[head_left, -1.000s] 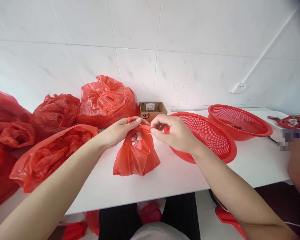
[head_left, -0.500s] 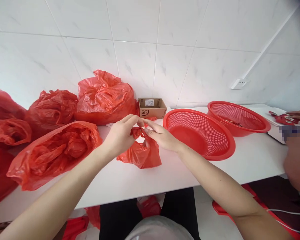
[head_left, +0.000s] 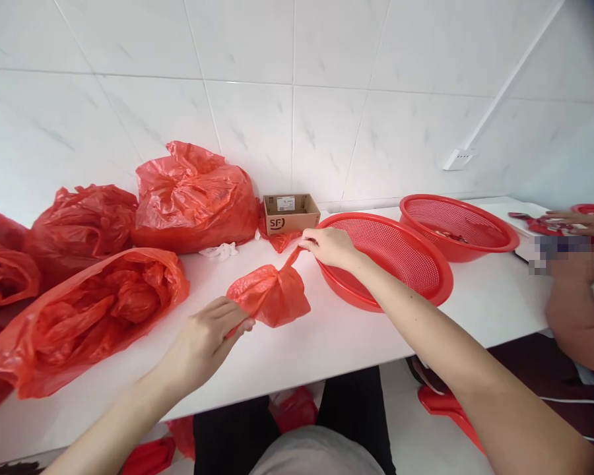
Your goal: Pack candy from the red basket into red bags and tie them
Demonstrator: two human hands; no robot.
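A small red plastic bag [head_left: 270, 297] lies on the white table [head_left: 327, 343] in front of me. My left hand [head_left: 205, 340] pinches one handle strip at the bag's lower left. My right hand [head_left: 329, 245] pinches the other strip at the upper right, just over the rim of the near red basket [head_left: 426, 254]. The two strips are stretched taut in opposite directions.
Several stuffed red plastic bags [head_left: 79, 316] crowd the table's left side, one large bag [head_left: 193, 198] by the tiled wall. A small cardboard box [head_left: 291, 212] stands at the back. A second red basket [head_left: 458, 224] lies farther right, where another person's hands [head_left: 581, 224] work.
Both hands were together above the bag working its handles. They have pulled apart, left hand toward me, right hand toward the basket, drawing the strips tight; the bag now lies lower on the table.
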